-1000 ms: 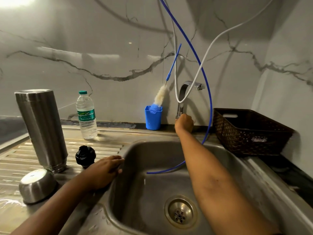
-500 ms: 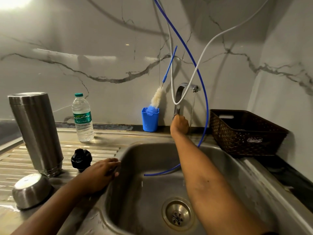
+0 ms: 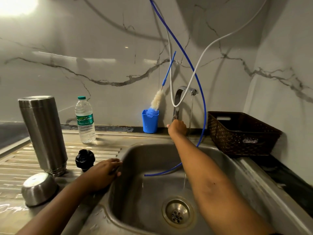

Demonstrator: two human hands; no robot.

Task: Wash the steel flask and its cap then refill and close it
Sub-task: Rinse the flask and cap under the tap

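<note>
The steel flask (image 3: 43, 133) stands upside down on the ribbed drainboard at the left. Its steel cup lid (image 3: 39, 189) lies mouth down in front of it, and the black stopper cap (image 3: 85, 159) sits to the right of the flask. My left hand (image 3: 103, 173) rests on the sink's left rim (image 3: 125, 150), fingers relaxed, holding nothing. My right hand (image 3: 177, 128) reaches to the base of the steel tap (image 3: 179, 99) and grips its handle. A thin stream of water (image 3: 191, 116) falls from the spout into the basin.
A clear plastic water bottle (image 3: 84, 121) stands behind the cap. A blue cup (image 3: 150, 121) holds a bottle brush (image 3: 157, 100). A blue hose (image 3: 199, 102) and a white hose (image 3: 203, 55) hang into the sink. A brown basket (image 3: 240, 133) sits at the right. The drain (image 3: 177, 212) lies below.
Water now runs from the tap; a second ago none flowed. My right hand has stayed at the tap base, and my left hand has stayed on the rim.
</note>
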